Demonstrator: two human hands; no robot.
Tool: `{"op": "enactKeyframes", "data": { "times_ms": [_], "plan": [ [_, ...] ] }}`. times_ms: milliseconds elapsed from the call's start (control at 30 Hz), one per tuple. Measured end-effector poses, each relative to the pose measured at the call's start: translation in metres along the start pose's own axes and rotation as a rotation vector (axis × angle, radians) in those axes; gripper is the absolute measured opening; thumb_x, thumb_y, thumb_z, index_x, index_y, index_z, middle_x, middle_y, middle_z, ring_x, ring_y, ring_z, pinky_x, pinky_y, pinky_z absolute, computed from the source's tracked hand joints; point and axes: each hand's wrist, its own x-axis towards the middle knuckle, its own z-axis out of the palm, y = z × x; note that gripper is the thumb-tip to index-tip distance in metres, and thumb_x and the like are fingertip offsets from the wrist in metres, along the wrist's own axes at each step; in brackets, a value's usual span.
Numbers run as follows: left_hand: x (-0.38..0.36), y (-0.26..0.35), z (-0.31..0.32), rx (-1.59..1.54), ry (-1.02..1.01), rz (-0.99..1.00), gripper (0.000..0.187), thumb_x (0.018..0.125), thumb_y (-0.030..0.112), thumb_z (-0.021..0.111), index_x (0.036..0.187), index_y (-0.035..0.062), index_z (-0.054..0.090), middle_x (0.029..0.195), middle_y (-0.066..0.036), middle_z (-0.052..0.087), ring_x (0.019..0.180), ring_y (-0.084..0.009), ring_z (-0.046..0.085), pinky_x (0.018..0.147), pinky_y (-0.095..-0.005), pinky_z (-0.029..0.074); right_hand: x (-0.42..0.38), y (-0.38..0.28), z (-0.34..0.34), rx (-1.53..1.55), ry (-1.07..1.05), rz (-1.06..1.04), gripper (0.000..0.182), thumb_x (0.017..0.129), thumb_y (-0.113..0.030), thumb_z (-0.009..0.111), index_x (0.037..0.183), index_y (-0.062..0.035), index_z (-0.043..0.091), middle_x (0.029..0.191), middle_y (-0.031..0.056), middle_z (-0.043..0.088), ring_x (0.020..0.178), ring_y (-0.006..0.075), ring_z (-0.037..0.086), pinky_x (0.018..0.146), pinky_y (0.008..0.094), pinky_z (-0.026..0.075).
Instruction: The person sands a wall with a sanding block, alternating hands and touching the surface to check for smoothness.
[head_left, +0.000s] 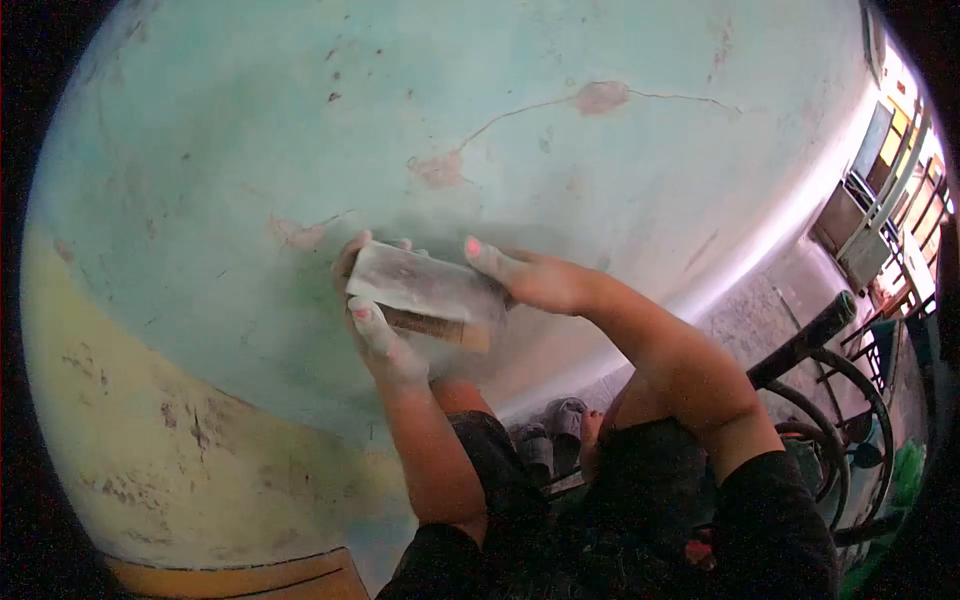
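Note:
A dust-covered sanding block [425, 285] with a pale upper face and a tan lower edge is held in front of the wall. My left hand [385, 340] grips its left end, thumb on the near side and fingertips behind the far edge. At the opposite end, my right hand [530, 280] holds the block with its thumb raised above the top and its other fingers mostly hidden. White powder coats both hands. Whether the block touches the wall cannot be made out.
The pale green wall [250, 130] has cracks and a rough patch [602, 97]. Yellowish, stained paint [150, 430] covers its lower left. Black metal tubing [800, 340] stands near my right elbow. Grey footwear [565, 418] lies on the floor below, and railings [905, 170] are at far right.

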Motion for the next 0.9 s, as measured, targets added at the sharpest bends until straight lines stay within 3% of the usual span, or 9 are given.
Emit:
{"op": "enactKeyframes", "data": {
  "times_ms": [133, 200, 233, 333, 500, 567, 700, 800, 900],
  "plan": [
    [0.007, -0.008, -0.009, -0.097, -0.060, 0.078, 0.100, 0.071, 0.082, 0.059, 0.130, 0.0030, 0.044, 0.108, -0.012, 0.054, 0.102, -0.0250, 0.058, 0.087, -0.0410, 0.051, -0.004, -0.007, -0.005, 0.004, -0.012, -0.149, 0.082, 0.089, -0.062, 0.057, 0.139, 0.0019, 0.044, 0.124, 0.0246, 0.059, 0.115, 0.0309, 0.058, 0.097, 0.0412, 0.046],
    [0.005, -0.002, -0.013, -0.055, -0.041, 0.041, 0.098, 0.069, 0.079, 0.065, 0.128, 0.0025, 0.046, 0.109, -0.011, 0.053, 0.101, -0.0230, 0.057, 0.087, -0.0380, 0.050, -0.007, -0.008, 0.005, 0.036, -0.214, -0.474, 0.090, 0.088, -0.049, 0.066, 0.151, -0.0022, 0.024, 0.137, 0.0240, 0.048, 0.122, 0.0295, 0.053, 0.100, 0.0422, 0.045],
    [0.006, -0.002, -0.012, 0.019, -0.028, 0.085, 0.095, 0.070, 0.076, 0.068, 0.127, 0.0028, 0.047, 0.108, -0.010, 0.053, 0.101, -0.0220, 0.057, 0.087, -0.0366, 0.049, -0.013, -0.014, 0.009, -0.178, -0.195, -0.352, 0.096, 0.086, -0.035, 0.074, 0.154, -0.0063, 0.013, 0.142, 0.0238, 0.043, 0.125, 0.0283, 0.050, 0.102, 0.0406, 0.044],
    [0.005, -0.001, -0.008, 0.084, -0.026, 0.154, 0.087, 0.072, 0.067, 0.074, 0.125, 0.0026, 0.050, 0.109, -0.009, 0.054, 0.099, -0.0194, 0.055, 0.089, -0.0336, 0.045, -0.011, -0.021, 0.026, -0.146, -0.137, -0.273, 0.095, 0.084, -0.025, 0.076, 0.154, -0.0054, 0.014, 0.138, 0.0238, 0.047, 0.125, 0.0285, 0.051, 0.103, 0.0394, 0.043],
    [0.009, 0.000, -0.009, 0.293, -0.122, 0.160, 0.082, 0.075, 0.060, 0.073, 0.129, 0.0021, 0.052, 0.111, -0.007, 0.054, 0.098, -0.0184, 0.055, 0.088, -0.0322, 0.045, -0.006, -0.011, 0.010, -0.112, -0.161, -0.235, 0.083, 0.086, -0.035, 0.070, 0.148, -0.0006, 0.027, 0.127, 0.0215, 0.057, 0.110, 0.0297, 0.060, 0.095, 0.0380, 0.049],
    [0.008, 0.007, -0.009, 0.164, -0.118, 0.129, 0.079, 0.077, 0.057, 0.074, 0.130, 0.0011, 0.055, 0.109, -0.006, 0.056, 0.098, -0.0164, 0.054, 0.088, -0.0310, 0.046, -0.011, -0.013, 0.004, 0.518, -0.281, -0.073, 0.079, 0.089, -0.044, 0.064, 0.147, -0.0014, 0.031, 0.126, 0.0194, 0.058, 0.109, 0.0268, 0.062, 0.093, 0.0359, 0.050],
    [0.007, 0.021, -0.009, 0.261, -0.038, 0.013, 0.068, 0.079, 0.050, 0.075, 0.123, 0.0004, 0.060, 0.107, -0.006, 0.058, 0.095, -0.0153, 0.055, 0.085, -0.0294, 0.046, -0.002, 0.020, -0.013, 0.723, -0.428, -0.113, 0.072, 0.090, -0.041, 0.059, 0.141, 0.0051, 0.036, 0.130, 0.0247, 0.054, 0.105, 0.0371, 0.064, 0.083, 0.0462, 0.055],
    [0.008, 0.019, -0.012, 0.300, 0.014, 0.063, 0.054, 0.081, 0.038, 0.077, 0.118, 0.0005, 0.064, 0.103, -0.005, 0.058, 0.093, -0.0151, 0.055, 0.083, -0.0288, 0.047, -0.004, 0.024, -0.013, 0.604, -0.248, 0.041, 0.084, 0.085, -0.049, 0.065, 0.140, 0.0073, 0.036, 0.133, 0.0253, 0.052, 0.112, 0.0372, 0.061, 0.089, 0.0481, 0.052],
    [0.006, 0.017, -0.019, 0.233, 0.044, 0.036, 0.050, 0.081, 0.029, 0.078, 0.120, 0.0014, 0.062, 0.106, -0.006, 0.058, 0.094, -0.0158, 0.055, 0.082, -0.0287, 0.047, -0.005, 0.035, -0.018, 0.434, -0.443, -0.212, 0.119, 0.067, -0.061, 0.079, 0.148, 0.0053, 0.023, 0.145, 0.0260, 0.040, 0.132, 0.0363, 0.044, 0.109, 0.0476, 0.035]
  ]
}}
